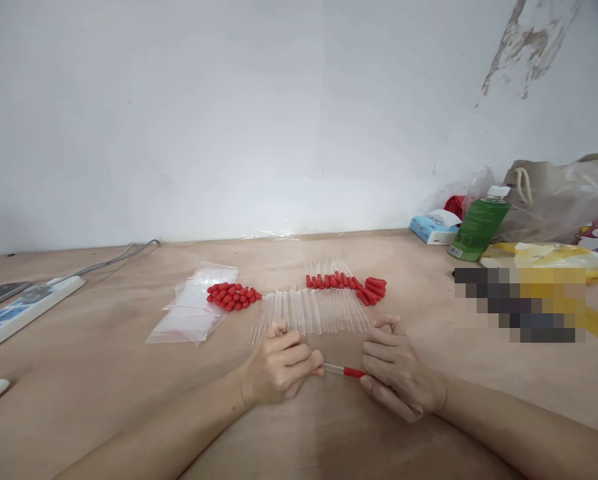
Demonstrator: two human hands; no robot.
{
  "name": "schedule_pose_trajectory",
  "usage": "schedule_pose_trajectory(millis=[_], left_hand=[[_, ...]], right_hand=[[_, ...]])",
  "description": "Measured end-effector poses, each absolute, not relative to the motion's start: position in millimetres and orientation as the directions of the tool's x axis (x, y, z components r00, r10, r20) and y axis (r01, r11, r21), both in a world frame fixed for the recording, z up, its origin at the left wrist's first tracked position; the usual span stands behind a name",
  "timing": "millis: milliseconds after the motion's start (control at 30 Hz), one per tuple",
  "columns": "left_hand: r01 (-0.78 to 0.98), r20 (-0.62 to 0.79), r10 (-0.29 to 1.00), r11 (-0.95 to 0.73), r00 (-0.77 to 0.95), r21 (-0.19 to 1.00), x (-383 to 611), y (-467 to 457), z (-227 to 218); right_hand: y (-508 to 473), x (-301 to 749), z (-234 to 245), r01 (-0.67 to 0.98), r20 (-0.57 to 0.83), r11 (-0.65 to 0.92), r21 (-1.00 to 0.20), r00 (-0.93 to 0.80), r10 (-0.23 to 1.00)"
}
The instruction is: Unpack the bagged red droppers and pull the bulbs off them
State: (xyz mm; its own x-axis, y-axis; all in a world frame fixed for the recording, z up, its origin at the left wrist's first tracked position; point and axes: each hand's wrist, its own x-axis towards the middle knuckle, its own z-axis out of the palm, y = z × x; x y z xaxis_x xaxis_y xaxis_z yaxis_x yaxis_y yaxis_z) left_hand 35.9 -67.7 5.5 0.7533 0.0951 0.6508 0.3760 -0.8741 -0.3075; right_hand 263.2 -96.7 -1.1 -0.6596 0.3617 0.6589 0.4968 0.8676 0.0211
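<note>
Between my hands a thin clear dropper tube (333, 368) meets a red rubber bulb (353, 373). My left hand (283, 363) is closed, pinching the tube. My right hand (399, 367) is closed around the far end of the red bulb, with part of the bulb hidden by its fingers. Just beyond my hands lies a row of clear dropper tubes (309, 312). Behind it, several droppers with red bulbs (331, 280) are lined up, and a few more red bulbs (375, 291) lie at their right. A pile of loose red bulbs (231, 296) is left of the tubes.
Clear plastic zip bags (191, 310) lie under the bulb pile's left side. At far left are a power strip (43, 310) and a phone (1, 295). A green bottle (481, 225), a tissue pack (433, 230) and a yellow-white plastic bag (559, 260) stand at right.
</note>
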Motion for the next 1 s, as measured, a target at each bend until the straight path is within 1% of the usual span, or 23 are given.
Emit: schedule_pose_trajectory(millis=[133, 200, 233, 333, 433, 500, 567, 667, 733, 800, 867, 933, 1000], left_hand=[[0.359, 0.657, 0.074, -0.880, 0.750, -0.311, 32.8, -66.8, 5.0], [0.375, 0.693, 0.081, -0.883, 0.717, -0.284, 26.5, -63.9, 4.9], [0.406, 0.720, 0.107, -0.877, 0.686, -0.257, 22.6, -61.9, 4.5], [0.505, 0.763, 0.208, -0.845, 0.612, -0.176, 13.4, -55.3, 1.7], [0.540, 0.741, 0.273, -0.829, 0.614, -0.142, 11.7, -50.0, -2.2], [0.612, 0.721, 0.382, -0.787, 0.578, -0.074, 12.3, -47.9, -2.2], [0.673, 0.699, 0.475, -0.739, 0.534, -0.012, 12.3, -46.6, 1.5], [0.703, 0.681, 0.518, -0.712, 0.518, 0.007, 12.8, -44.2, 11.2], [0.698, 0.675, 0.528, -0.716, 0.515, 0.028, 16.0, -41.0, 17.1], [0.671, 0.679, 0.516, -0.740, 0.521, 0.047, 22.7, -36.0, 20.3], [0.636, 0.691, 0.470, -0.772, 0.550, 0.019, 32.7, -30.2, 20.4], [0.601, 0.689, 0.395, -0.796, 0.608, -0.075, 44.5, -24.6, 18.0], [0.585, 0.674, 0.333, -0.790, 0.660, -0.182, 56.0, -20.4, 13.8]], right_hand=[[-97.9, 266.8, -0.4, 0.487, 0.674, 0.873, 0.028, -0.654, 0.344], [-96.3, 273.3, -1.8, 0.493, 0.682, 0.870, 0.009, -0.639, 0.355], [-94.7, 277.1, -3.1, 0.507, 0.699, 0.862, -0.012, -0.612, 0.370], [-87.7, 284.6, -7.9, 0.571, 0.779, 0.811, -0.127, -0.449, 0.438], [-80.5, 281.5, -11.8, 0.544, 0.768, 0.790, -0.281, -0.366, 0.525], [-76.8, 277.4, -13.1, 0.513, 0.755, 0.779, -0.360, -0.331, 0.567], [-73.0, 275.7, -13.0, 0.520, 0.779, 0.761, -0.388, -0.257, 0.572], [-63.1, 280.3, -9.9, 0.564, 0.816, 0.718, -0.408, -0.127, 0.564], [-51.2, 287.4, -5.8, 0.589, 0.801, 0.658, -0.469, -0.030, 0.598], [-34.5, 296.5, -0.8, 0.609, 0.754, 0.574, -0.548, 0.062, 0.654], [-15.5, 306.2, 4.0, 0.618, 0.699, 0.496, -0.610, 0.125, 0.704], [1.4, 314.8, 7.6, 0.603, 0.638, 0.436, -0.668, 0.162, 0.753], [12.3, 320.9, 9.6, 0.612, 0.604, 0.399, -0.683, 0.165, 0.780]])
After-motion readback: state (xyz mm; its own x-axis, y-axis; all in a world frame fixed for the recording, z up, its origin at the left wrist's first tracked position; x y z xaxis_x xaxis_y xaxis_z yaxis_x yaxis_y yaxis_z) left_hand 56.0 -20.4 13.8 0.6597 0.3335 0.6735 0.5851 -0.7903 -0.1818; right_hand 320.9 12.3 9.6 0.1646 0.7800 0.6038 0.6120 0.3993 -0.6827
